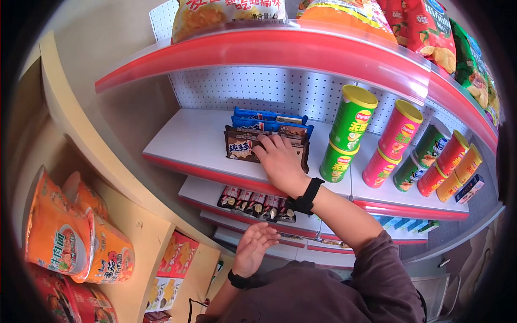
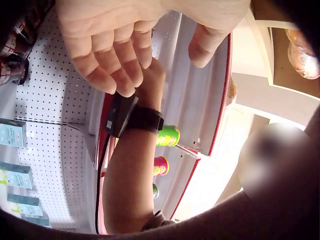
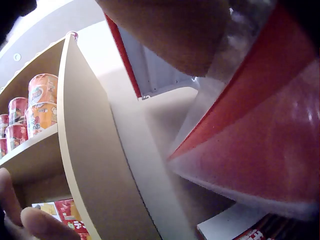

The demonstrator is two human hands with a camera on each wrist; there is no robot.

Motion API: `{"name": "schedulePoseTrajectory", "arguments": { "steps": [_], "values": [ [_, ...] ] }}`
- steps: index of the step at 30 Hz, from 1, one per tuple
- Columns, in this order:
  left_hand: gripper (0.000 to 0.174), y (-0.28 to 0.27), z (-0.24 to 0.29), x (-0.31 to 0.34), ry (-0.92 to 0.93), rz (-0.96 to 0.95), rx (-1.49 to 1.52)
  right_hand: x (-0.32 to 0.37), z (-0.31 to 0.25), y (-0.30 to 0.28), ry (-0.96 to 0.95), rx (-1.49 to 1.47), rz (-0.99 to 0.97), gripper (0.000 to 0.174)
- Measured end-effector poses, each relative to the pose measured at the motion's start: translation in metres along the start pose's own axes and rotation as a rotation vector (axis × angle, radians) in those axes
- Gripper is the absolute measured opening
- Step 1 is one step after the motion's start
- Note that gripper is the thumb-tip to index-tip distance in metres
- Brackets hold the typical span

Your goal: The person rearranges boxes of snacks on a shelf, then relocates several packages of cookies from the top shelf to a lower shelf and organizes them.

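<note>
My right hand point(image 1: 280, 164) is at the front of a row of cookie packets on the white shelf. Its thumb and fingers pinch the upper part of a brown packet point(image 1: 239, 148); blue packets point(image 1: 272, 117) stand behind. How the fingertips lie at the back is hidden. Lower down, near the shelf fronts, my left hand point(image 1: 256, 250) hangs with relaxed fingers and holds nothing. The left wrist view shows this left hand point(image 2: 112, 42) close up, with the right hand point(image 2: 151, 82) beyond it. In the right wrist view, the right hand point(image 3: 175, 35) is only a dark blur.
Green cans point(image 1: 344, 132) and pink cans point(image 1: 392, 140) stand stacked right of the packets, with more cans farther right. A red-edged shelf point(image 1: 258, 46) carrying chip bags overhangs them. Small packs point(image 1: 256, 204) lie one shelf down. Cup noodles point(image 1: 110, 255) fill a wooden shelf at left.
</note>
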State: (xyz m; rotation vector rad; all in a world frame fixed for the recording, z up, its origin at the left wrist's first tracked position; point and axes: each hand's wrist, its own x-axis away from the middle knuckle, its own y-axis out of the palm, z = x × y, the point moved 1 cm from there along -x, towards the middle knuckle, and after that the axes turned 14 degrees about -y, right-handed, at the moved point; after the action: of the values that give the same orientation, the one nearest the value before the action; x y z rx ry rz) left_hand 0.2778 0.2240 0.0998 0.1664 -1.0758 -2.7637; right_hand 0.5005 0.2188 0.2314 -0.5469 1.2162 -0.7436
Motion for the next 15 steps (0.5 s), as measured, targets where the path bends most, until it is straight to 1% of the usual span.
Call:
{"name": "schedulePoseTrajectory", "arguments": {
  "steps": [2, 5, 7, 8, 10, 12, 14, 15],
  "values": [
    [0.060, 0.000, 0.000, 0.002, -0.004, 0.006, 0.003, 0.001, -0.001, -0.003, -0.004, 0.010, 0.023, 0.041],
    [0.061, -0.002, -0.002, 0.006, -0.015, 0.031, 0.003, 0.004, -0.011, -0.023, -0.020, -0.063, 0.133, 0.043],
    [0.061, -0.004, -0.003, 0.008, -0.027, 0.059, 0.000, 0.010, -0.024, -0.041, 0.010, -0.234, 0.184, 0.043],
    [0.059, -0.005, -0.004, 0.009, -0.022, 0.054, 0.016, 0.016, -0.031, -0.048, 0.028, -0.320, 0.208, 0.043],
    [0.054, -0.010, -0.007, 0.008, -0.013, 0.044, 0.047, 0.030, -0.044, -0.057, 0.030, -0.388, 0.243, 0.041],
    [0.045, -0.014, -0.009, 0.009, -0.077, 0.123, 0.011, 0.053, -0.058, -0.062, 0.033, -0.450, 0.254, 0.038],
    [0.036, -0.017, -0.009, 0.009, -0.142, 0.214, -0.038, 0.102, -0.075, -0.055, -0.008, -0.561, 0.252, 0.033],
    [0.032, -0.017, -0.009, 0.011, -0.170, 0.267, -0.069, 0.120, -0.080, -0.054, 0.053, -0.585, 0.175, 0.029]
  ]
}}
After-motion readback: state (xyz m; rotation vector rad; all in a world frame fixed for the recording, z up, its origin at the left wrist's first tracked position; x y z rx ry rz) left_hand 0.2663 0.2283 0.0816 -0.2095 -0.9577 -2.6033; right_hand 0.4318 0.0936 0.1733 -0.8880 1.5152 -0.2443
